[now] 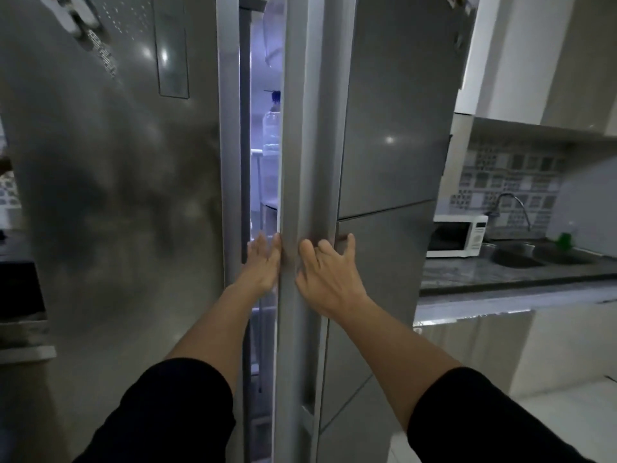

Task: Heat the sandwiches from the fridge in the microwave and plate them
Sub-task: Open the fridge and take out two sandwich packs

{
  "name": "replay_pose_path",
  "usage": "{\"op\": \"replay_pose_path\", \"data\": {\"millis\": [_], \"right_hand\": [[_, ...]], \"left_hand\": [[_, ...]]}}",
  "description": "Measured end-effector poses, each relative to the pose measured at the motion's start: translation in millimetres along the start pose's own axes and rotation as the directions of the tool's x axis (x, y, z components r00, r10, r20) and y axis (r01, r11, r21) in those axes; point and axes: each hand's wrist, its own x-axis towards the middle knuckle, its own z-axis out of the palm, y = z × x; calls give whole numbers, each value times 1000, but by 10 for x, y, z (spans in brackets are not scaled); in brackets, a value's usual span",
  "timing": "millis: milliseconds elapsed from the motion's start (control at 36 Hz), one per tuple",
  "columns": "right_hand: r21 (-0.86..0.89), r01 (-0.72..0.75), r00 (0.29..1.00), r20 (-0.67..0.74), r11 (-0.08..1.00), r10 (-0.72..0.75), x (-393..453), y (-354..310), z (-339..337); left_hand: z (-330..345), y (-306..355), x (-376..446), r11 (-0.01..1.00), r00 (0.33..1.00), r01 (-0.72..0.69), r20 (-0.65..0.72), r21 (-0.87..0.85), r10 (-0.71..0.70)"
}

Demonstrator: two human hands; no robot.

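A tall steel side-by-side fridge fills the view. Its right door (pixel 384 128) stands ajar by a narrow gap, and the lit inside shows through. In that gap I see a clear water bottle (pixel 271 132) on a door shelf. No sandwiches are visible. My left hand (pixel 262 262) curls around the inner edge of the right door, fingers in the gap. My right hand (pixel 329 275) lies on the door's long vertical handle (pixel 309 162), fingers bent over it. A white microwave (pixel 457 235), door shut, stands on the counter to the right.
The fridge's left door (pixel 117 162) is shut. Right of the fridge runs a dark stone counter (pixel 500 272) with a sink (pixel 541 255), a tap (pixel 510 203) and a green item (pixel 564 238). Pale cabinets hang above. A dark appliance (pixel 16 279) sits at the far left.
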Motion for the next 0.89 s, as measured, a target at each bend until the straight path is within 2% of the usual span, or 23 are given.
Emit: {"op": "replay_pose_path", "data": {"millis": [83,167,250,361,417,500,583,694,806,889], "right_hand": [[32,-46,997,-52,998,48,-253,122,-207],[66,-96,995,19,993,95,-495,270,-396],[71,-180,977,-101,981,187,-702,413,-518],[194,-305,934,-129,932,333,-963,594,-659],[246,-377,904,-114,893,413,-1074,681,-742],[248,-501,856,-1,829,517,-1197,810,-852],[283,-595,783,-10,752,622,-1296,900,-968],[403,-676,661,-41,618,749,-1409,986,-1059],[303,-749,586,-112,589,803,-1543,1040,-1159],[215,-808,543,-89,549,835,-1639,1081,-1161]], "left_hand": [[122,138,-248,998,998,-28,61,-55,31],[246,252,-394,992,996,-46,65,-116,54],[336,428,-626,995,997,-40,64,-93,46],[403,521,-737,996,996,-66,61,-59,69],[408,565,-749,997,996,-46,76,-63,51],[418,652,-798,994,995,-55,81,-90,62],[417,776,-832,986,989,-67,117,-156,86],[463,884,-892,992,975,-76,202,-105,96],[590,974,-970,986,933,-146,322,-77,164],[742,1057,-1080,974,897,-211,380,-81,226]]}}
